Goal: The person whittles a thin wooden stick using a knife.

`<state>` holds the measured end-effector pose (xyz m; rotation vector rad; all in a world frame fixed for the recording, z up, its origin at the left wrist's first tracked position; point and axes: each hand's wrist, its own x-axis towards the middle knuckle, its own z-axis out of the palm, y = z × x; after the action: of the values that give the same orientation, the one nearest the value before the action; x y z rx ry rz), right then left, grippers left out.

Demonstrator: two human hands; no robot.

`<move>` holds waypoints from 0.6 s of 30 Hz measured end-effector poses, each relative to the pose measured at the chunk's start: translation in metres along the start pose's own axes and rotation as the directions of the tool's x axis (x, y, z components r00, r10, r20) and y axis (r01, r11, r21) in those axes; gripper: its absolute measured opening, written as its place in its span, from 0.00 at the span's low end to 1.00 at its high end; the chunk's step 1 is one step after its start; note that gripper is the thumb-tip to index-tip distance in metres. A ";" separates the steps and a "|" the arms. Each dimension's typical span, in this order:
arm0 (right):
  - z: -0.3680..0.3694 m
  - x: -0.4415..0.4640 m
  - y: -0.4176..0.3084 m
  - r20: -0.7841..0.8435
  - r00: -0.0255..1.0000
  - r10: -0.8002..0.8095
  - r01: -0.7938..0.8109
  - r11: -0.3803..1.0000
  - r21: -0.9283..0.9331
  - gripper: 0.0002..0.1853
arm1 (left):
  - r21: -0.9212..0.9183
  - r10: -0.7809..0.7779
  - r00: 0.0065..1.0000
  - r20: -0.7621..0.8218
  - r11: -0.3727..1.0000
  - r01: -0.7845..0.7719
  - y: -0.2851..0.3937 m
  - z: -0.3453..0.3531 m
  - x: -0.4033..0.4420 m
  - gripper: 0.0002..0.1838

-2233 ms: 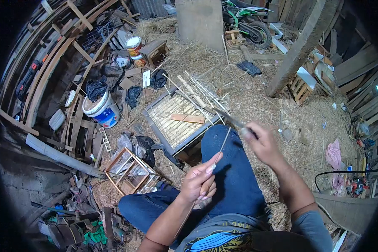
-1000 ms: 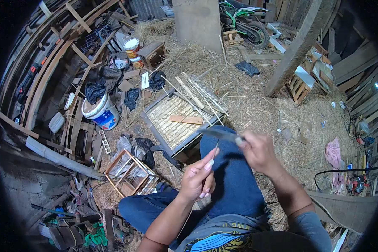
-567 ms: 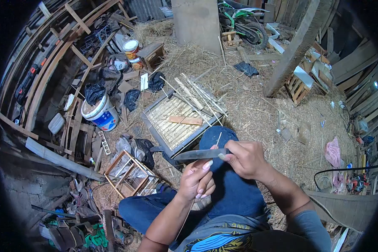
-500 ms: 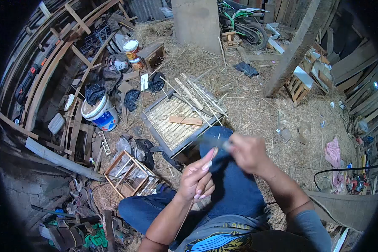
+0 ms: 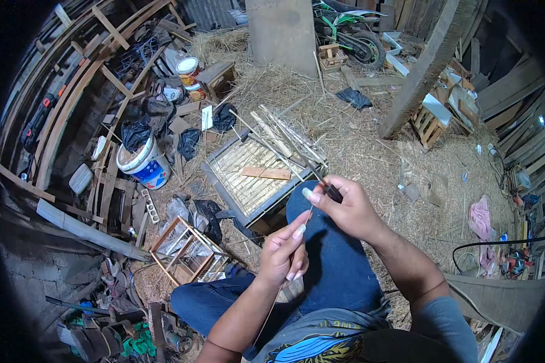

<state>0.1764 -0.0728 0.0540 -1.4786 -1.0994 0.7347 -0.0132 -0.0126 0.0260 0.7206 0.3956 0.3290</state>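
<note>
A thin stick, which looks like bamboo (image 5: 309, 216), is pinched between the thumb and fingers of my left hand (image 5: 284, 251). Its lower part runs down past my wrist. My right hand (image 5: 350, 209) is closed around the dark handle of a knife (image 5: 333, 193); the blade points up and away, seen nearly edge-on. Both hands are close together above my knee in blue jeans (image 5: 336, 260). Just beyond the knee stands a low framed table (image 5: 224, 181) with a slatted top. A flat wooden piece (image 5: 266, 173) and a bundle of thin strips (image 5: 278, 136) lie on it.
A small wooden frame (image 5: 184, 251) sits left of my leg. Further left stands a white bucket (image 5: 145, 160) near black plastic bags. A wooden post (image 5: 424, 72) rises at the right, with a motorcycle (image 5: 357, 39) behind. Straw and shavings cover the floor.
The right hand and knife, blurred before, now show sharply; the blade has swung from pointing left to pointing up and away. My left hand keeps its pinch on the stick.
</note>
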 end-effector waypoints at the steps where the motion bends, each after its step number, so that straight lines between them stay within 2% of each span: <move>1: -0.001 -0.002 -0.006 0.002 1.000 -0.003 0.003 1.000 -0.002 0.11 | 0.000 0.004 1.000 0.001 1.000 -0.004 0.002 0.001 0.001 0.23; 3: -0.005 -0.010 -0.023 -0.113 0.987 -0.115 0.078 0.954 -0.291 0.11 | -0.106 0.001 0.999 -0.034 0.994 -0.005 0.005 0.002 0.004 0.23; 4: -0.007 -0.015 -0.022 -0.041 0.993 -0.112 0.084 0.903 -0.421 0.12 | -0.106 0.006 0.999 -0.036 0.994 -0.009 0.006 0.001 0.004 0.23; 5: -0.006 -0.021 -0.020 -0.038 0.993 -0.113 0.086 0.903 -0.420 0.12 | -0.163 0.010 1.000 -0.010 0.987 -0.011 0.006 0.000 0.005 0.24; 7: -0.002 -0.034 -0.017 0.100 0.974 -0.204 0.225 0.797 -0.560 0.12 | -0.219 0.009 1.000 0.017 0.976 -0.005 0.005 -0.002 0.005 0.25; 14: 0.001 -0.035 -0.005 0.132 0.936 -0.328 0.331 0.681 -0.654 0.10 | -0.240 -0.044 0.998 0.041 0.969 0.053 0.007 -0.001 0.002 0.27; 16: -0.003 -0.031 0.000 0.097 0.935 -0.340 0.316 0.681 -0.661 0.11 | -0.315 -0.049 0.996 0.068 0.947 0.068 0.008 -0.001 0.002 0.25; 18: -0.005 -0.027 0.003 0.076 0.941 -0.331 0.293 0.678 -0.674 0.11 | -0.313 -0.050 0.998 0.045 0.948 0.062 0.010 0.001 0.004 0.23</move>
<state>0.1717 -0.0999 0.0492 -1.8207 -1.6393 0.0154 -0.0105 -0.0045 0.0326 0.4014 0.3188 0.3156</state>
